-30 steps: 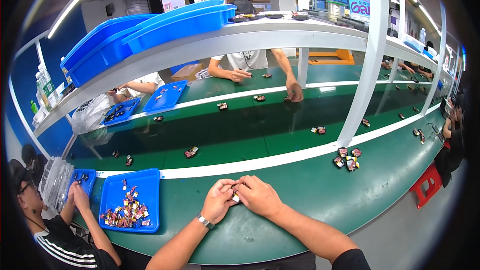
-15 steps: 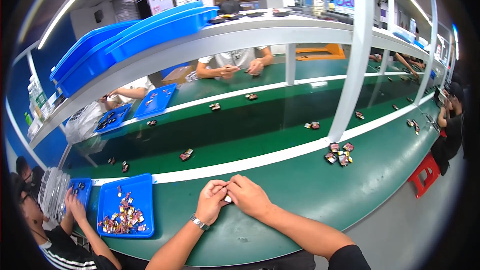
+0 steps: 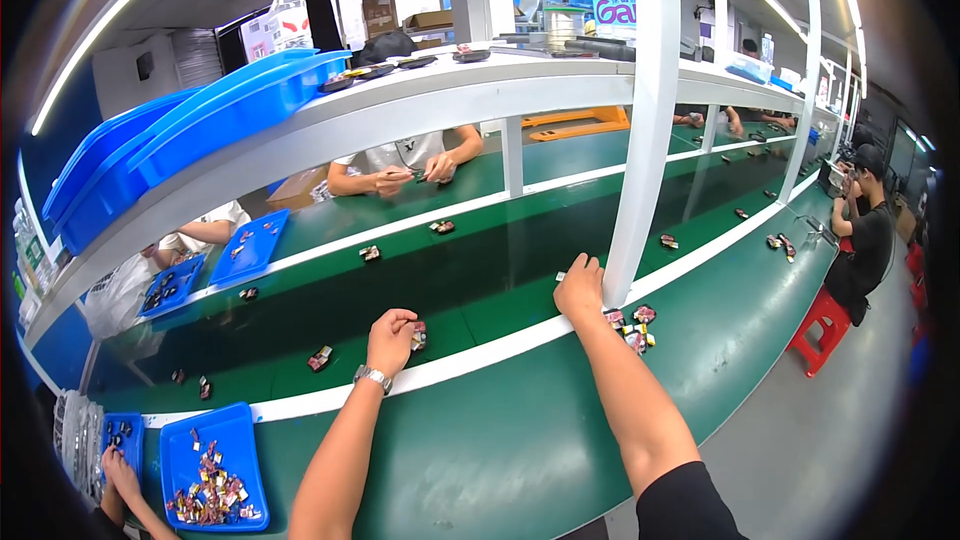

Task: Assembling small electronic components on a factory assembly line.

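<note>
Over the belt, my left hand [image 3: 390,342] has its fingers bent and closed at a small black part with red and white pieces [image 3: 419,336]; its thumb is mostly hidden. My right hand [image 3: 580,290] reaches over the belt beside the white post, fingers bent down over another small part. Only a white bit [image 3: 560,277] of that part shows at the fingertips, so its grip is hidden. Near my right wrist, a cluster of similar parts [image 3: 636,336] lies at the bench edge. A blue tray [image 3: 257,460] of small red, white and yellow pieces stands left of my left forearm.
The white post [image 3: 640,140] rises close to my right hand. A shelf [image 3: 400,105] with blue trays [image 3: 230,105] crosses above the belt [image 3: 480,325]. More parts [image 3: 320,358] lie along it. Co-workers' hands [image 3: 122,475] are at the left; a person [image 3: 870,220] sits at the right.
My hands were together over the bench around a small whitish piece. They have parted and reached forward to the belt, the right one farther right. The view has shifted rightward.
</note>
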A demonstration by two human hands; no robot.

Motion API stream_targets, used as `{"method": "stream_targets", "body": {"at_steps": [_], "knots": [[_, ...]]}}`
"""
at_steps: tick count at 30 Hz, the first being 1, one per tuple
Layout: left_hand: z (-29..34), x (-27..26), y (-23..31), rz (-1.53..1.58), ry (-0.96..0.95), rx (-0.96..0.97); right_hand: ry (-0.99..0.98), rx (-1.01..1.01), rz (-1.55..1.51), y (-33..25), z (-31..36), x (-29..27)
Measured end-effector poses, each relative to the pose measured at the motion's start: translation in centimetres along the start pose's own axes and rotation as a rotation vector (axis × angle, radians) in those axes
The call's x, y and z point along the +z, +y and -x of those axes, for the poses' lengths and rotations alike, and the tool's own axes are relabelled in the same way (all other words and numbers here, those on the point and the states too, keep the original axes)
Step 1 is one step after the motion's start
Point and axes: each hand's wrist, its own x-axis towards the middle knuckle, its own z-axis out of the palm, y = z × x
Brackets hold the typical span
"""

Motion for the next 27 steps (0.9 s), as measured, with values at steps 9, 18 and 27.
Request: {"method": "stream_targets", "body": {"at_steps": [9, 18, 27], "knots": [[-2.0, 1.2, -0.8, -0.510, -0.009, 0.206, 0.141, 0.060, 0.257, 1.4, -2.1, 3.7], [8.6, -6.0, 2.1, -0.119, 0.120, 0.024, -0.240, -0.339, -0.686, -4.8, 3.4, -1.6], [16.9, -7.0, 5.3, 0.641, -0.359, -0.462, -0.839, -0.884, -0.937, -13.3, 17.2, -10.5]]}}
